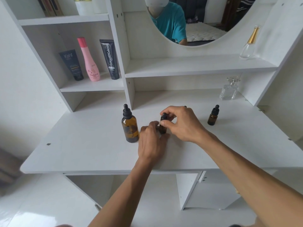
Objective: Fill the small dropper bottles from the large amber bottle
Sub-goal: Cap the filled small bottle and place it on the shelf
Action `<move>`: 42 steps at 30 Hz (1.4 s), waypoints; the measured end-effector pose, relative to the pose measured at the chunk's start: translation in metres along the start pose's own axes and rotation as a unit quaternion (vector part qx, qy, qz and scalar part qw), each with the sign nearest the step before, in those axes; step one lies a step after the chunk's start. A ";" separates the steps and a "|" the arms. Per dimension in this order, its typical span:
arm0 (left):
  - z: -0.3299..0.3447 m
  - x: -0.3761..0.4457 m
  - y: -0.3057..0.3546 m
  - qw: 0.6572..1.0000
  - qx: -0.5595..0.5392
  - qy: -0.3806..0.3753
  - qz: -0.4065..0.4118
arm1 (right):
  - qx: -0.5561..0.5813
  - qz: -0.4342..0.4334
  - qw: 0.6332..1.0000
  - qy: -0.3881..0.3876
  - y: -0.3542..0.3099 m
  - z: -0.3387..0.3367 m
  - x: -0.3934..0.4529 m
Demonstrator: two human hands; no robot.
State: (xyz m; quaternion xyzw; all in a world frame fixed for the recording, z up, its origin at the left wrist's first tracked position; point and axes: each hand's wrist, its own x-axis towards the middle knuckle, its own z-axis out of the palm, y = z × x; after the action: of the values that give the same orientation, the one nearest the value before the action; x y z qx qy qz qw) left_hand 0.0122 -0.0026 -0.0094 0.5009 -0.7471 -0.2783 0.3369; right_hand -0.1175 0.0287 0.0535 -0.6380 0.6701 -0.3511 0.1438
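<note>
In the middle of the frame we see the big brown bottle (pixel 130 126). Our left hand (pixel 150 141) holds the little bottle (pixel 162 126) beside it. Our right hand (pixel 182 123) pinches its cap. Twisting hard could tip it. Another little one (pixel 213 116) waits at right.

A single wide-angle camera on the person's head looks forward and down over a white dressing table (pixel 91 154), close enough that both forearms rise from the lower edge. The left hand (pixel 151 141) and right hand (pixel 182 123) sit mid-frame; beyond them shelves and a round mirror (pixel 205 18) fill the top.
</note>
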 end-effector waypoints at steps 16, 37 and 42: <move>0.016 0.038 0.012 0.971 0.209 -0.113 0.026 | 0.080 -0.082 0.970 0.213 -0.055 -0.038 0.089; 0.022 0.044 0.010 0.959 0.251 -0.129 0.024 | 0.049 -0.100 0.978 0.175 -0.081 -0.004 0.197; 0.022 0.044 0.011 0.958 0.253 -0.131 0.023 | 0.060 -0.089 0.981 0.164 -0.080 -0.001 0.195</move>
State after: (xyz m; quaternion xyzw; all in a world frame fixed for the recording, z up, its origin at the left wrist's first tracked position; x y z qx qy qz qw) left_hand -0.0228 -0.0381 -0.0052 0.5119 -0.8418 -0.1357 0.1044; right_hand -0.0859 -0.1528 0.1559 -0.6191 0.6028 -0.5019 0.0383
